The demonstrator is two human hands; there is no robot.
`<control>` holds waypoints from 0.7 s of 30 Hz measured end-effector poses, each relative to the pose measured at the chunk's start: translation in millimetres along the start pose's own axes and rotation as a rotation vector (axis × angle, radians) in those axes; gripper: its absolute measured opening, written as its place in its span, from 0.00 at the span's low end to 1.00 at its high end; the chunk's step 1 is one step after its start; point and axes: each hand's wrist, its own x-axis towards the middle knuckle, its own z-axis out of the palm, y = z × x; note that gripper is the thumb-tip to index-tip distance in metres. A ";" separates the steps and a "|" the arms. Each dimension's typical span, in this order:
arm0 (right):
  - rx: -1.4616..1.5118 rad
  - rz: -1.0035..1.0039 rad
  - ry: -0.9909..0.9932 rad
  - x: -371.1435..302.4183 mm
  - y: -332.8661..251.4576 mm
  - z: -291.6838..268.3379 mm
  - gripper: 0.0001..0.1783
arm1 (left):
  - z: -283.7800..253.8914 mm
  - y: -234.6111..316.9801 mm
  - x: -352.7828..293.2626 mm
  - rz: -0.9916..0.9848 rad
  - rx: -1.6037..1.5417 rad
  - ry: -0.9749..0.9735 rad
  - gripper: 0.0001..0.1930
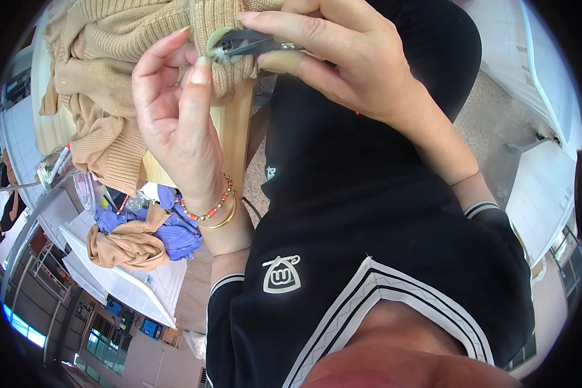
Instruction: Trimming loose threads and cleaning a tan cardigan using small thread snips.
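A tan ribbed knit garment lies bunched at the top left. My left hand, wearing a beaded bracelet and a gold bangle, is closed at the garment's edge, with thumb and finger beside a dark round button. From the right, my right hand grips small dark thread snips between thumb and fingers. The blades point left and reach the button. A tan covering wraps the right thumb's tip. A pale curved strip next to the button is too small to make out.
The garment rests on a light wooden board. Below left, a white tray bears a blue-purple cloth and another tan knit piece. White panels stand at the right. Another person is at the far left.
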 end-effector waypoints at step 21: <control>0.263 0.109 -0.028 13.6 -2.6 -0.9 0.25 | 3.1 -1.0 2.6 0.028 0.010 0.015 0.15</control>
